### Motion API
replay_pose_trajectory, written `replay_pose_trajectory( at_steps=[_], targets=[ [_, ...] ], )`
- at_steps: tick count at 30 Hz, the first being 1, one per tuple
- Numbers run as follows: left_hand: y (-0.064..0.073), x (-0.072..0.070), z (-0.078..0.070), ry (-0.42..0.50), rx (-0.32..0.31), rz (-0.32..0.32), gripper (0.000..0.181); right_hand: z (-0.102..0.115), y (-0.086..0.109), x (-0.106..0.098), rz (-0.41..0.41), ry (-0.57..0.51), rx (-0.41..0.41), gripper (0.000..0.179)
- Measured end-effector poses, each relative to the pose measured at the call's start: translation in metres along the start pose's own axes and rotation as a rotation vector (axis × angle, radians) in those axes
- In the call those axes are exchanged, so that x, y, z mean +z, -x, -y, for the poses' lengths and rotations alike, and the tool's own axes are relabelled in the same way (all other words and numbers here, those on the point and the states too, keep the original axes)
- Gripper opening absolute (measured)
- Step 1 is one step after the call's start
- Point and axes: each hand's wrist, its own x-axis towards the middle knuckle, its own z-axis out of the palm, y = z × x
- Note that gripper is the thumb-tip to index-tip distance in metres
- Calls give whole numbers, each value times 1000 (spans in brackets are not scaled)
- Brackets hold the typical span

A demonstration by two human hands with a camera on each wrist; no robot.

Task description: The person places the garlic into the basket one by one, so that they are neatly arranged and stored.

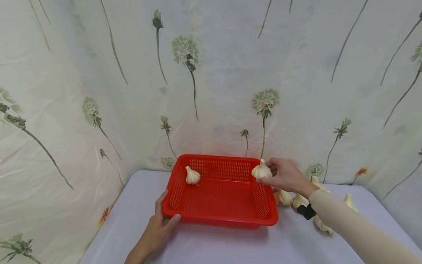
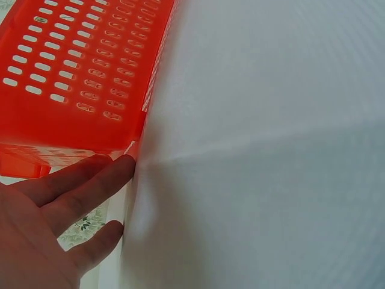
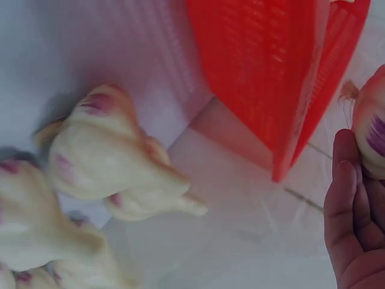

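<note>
a garlic bulb (image 1: 262,171) is gripped between the thumb and fingertips of the right hand (image 1: 287,175), with its stem pointed upward. it is held above the right wall of the red basket (image 1: 217,222), near the far right corner. in the right wrist view, purple streaks are seen on its skin and a tuft of roots at one end.

the near left corner of the basket is touched by the left hand (image 1: 158,231): the thumb is laid against the near rim, and in the left wrist view the fingers are seen extended and spread, two of them set against the basket's outside.

inside the basket, a second bulb (image 1: 192,176) is rested toward the far left corner, its stem tilted up. to the right of the basket, more bulbs (image 1: 284,198) are gathered on the white tabletop (image 1: 211,247), partly hidden by the right forearm, which is covered by a cream sleeve (image 1: 352,225). the space is backed by a pale curtain (image 1: 221,80) printed with dandelions.
</note>
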Motion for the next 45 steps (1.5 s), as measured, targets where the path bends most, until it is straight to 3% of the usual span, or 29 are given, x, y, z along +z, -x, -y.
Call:
replay_pose_trajectory(
  at_steps=[8, 20, 28, 36, 45],
  targets=[
    [-2, 0, 0, -13, -11, -1, 84, 14, -32, 14, 12, -38, -43, 46],
    [-1, 0, 1, -18, -31, 0, 85, 30, -62, 39, 28, -53, -66, 49],
    [0, 0, 0, -11, -9, -9, 84, 37, -74, 51, 48, -73, -40, 51],
    [0, -1, 4, -16, -5, -12, 83, 41, -85, 66, 50, -43, -63, 48],
    [-1, 0, 5, -2, 2, -10, 83, 46, -95, 86, 93, -150, -61, 40]
  ],
)
